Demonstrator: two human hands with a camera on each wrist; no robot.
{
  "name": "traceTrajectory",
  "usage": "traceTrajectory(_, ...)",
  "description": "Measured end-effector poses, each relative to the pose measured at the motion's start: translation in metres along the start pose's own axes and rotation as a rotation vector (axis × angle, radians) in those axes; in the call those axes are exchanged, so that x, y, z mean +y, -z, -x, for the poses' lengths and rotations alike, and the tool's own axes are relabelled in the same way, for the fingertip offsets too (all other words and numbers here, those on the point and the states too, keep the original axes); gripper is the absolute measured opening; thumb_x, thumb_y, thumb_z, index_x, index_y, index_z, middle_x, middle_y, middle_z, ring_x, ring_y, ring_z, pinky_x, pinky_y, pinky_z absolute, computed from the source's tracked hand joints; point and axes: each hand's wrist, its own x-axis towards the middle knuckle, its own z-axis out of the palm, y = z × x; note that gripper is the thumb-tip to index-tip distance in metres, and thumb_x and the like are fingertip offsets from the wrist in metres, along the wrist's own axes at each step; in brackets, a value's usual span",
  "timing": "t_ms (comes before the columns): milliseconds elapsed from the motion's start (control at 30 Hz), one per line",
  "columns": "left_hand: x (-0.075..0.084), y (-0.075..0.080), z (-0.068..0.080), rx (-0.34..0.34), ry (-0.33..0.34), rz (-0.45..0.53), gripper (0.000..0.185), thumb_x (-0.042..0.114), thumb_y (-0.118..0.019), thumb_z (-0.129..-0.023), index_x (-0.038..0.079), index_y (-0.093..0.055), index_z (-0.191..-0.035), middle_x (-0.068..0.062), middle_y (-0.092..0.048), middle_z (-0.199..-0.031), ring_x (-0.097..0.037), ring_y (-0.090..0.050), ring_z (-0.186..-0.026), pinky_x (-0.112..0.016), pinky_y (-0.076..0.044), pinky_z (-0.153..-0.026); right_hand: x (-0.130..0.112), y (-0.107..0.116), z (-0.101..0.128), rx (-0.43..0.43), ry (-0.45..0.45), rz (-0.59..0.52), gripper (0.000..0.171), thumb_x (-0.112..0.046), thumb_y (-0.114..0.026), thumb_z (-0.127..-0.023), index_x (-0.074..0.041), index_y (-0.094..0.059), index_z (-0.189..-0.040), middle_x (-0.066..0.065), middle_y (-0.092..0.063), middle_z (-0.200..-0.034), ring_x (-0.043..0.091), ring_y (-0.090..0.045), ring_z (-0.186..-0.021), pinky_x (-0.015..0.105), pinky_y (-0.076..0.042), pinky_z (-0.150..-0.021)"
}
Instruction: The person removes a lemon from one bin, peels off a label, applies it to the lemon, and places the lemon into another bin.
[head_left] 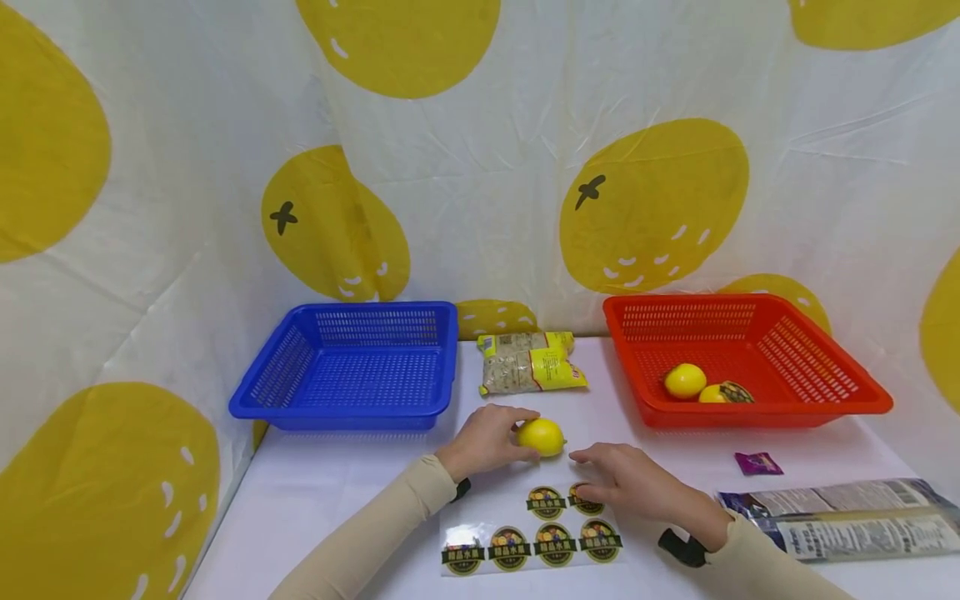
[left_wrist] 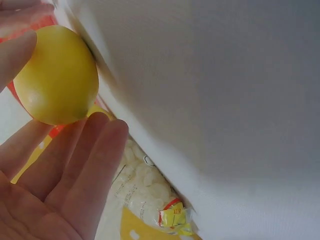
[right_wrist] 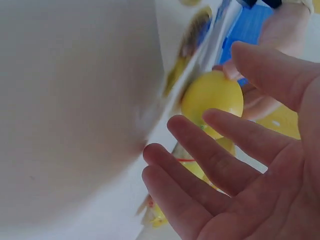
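Note:
A yellow lemon [head_left: 541,437] is on the white table behind the sheet of stickers. My left hand [head_left: 491,438] holds it between thumb and fingers; in the left wrist view the thumb lies on one side of the lemon [left_wrist: 57,75] and fingers on the other. To its right, my right hand [head_left: 637,485] hovers with fingers spread and holds nothing, as the right wrist view shows. It covers part of a round dark-and-gold sticker [head_left: 585,497] on the clear sheet [head_left: 480,533]. Several more such stickers are on that sheet.
A blue basket [head_left: 342,412] stands at the back left. The red basket [head_left: 765,408] at the back right contains a plain lemon [head_left: 686,381] and one with a dark sticker [head_left: 735,392]. Yellow-ended packets [head_left: 525,367] lie between. At right are a purple sachet [head_left: 758,463] and long packages [head_left: 862,521].

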Motion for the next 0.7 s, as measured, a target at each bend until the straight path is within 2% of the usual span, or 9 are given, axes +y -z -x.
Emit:
traceTrajectory(167, 0.002, 0.001, 0.003, 0.009, 0.033, -0.011, 0.067, 0.045, -0.085, -0.081, 0.018, -0.064, -0.140, 0.001, -0.074, -0.129, -0.013, -0.072, -0.102, -0.029, -0.056, -0.087, -0.004, -0.006, 0.008, -0.014, 0.000, 0.023, 0.057, -0.046, -0.078, -0.088, -0.010, -0.069, -0.131, 0.001, -0.071, -0.120, 0.018, -0.065, -0.106, 0.047, -0.057, -0.094)
traceTrajectory(267, 0.003, 0.001, 0.006, 0.015, 0.049, -0.029, 0.070, 0.046, -0.085, -0.081, 0.020, -0.062, -0.142, 0.002, -0.072, -0.132, -0.015, -0.071, -0.108, -0.033, -0.056, -0.093, -0.006, -0.008, 0.011, -0.016, -0.002, 0.042, 0.058, -0.047, -0.078, -0.087, -0.012, -0.069, -0.132, -0.001, -0.069, -0.118, 0.016, -0.062, -0.104, 0.045, -0.057, -0.092)
traceTrajectory(467, 0.009, 0.002, 0.025, 0.058, 0.054, -0.041, 0.074, 0.045, -0.085, -0.081, 0.018, -0.058, -0.145, 0.002, -0.067, -0.140, -0.021, -0.066, -0.124, -0.041, -0.054, -0.105, -0.007, -0.014, 0.011, -0.032, -0.034, 0.057, 0.053, -0.047, -0.079, -0.086, -0.018, -0.072, -0.130, -0.007, -0.066, -0.112, 0.011, -0.056, -0.098, 0.034, -0.054, -0.085)
traceTrajectory(633, 0.018, 0.005, 0.045, 0.122, 0.041, -0.058, 0.063, 0.045, -0.083, -0.084, 0.015, -0.065, -0.137, 0.000, -0.071, -0.132, -0.020, -0.069, -0.115, -0.038, -0.057, -0.098, -0.007, -0.018, 0.011, -0.030, -0.049, 0.078, 0.050, -0.047, -0.080, -0.085, -0.021, -0.074, -0.127, -0.009, -0.062, -0.108, 0.009, -0.050, -0.095, 0.028, -0.050, -0.080)
traceTrajectory(700, 0.022, 0.006, 0.052, 0.116, 0.011, -0.073, 0.055, 0.044, -0.082, -0.085, 0.015, -0.070, -0.130, 0.001, -0.075, -0.125, -0.017, -0.071, -0.109, -0.034, -0.058, -0.093, -0.007, -0.019, 0.011, -0.027, -0.056, 0.089, 0.049, -0.047, -0.080, -0.085, -0.022, -0.074, -0.126, -0.010, -0.061, -0.107, 0.008, -0.049, -0.094, 0.027, -0.049, -0.079)
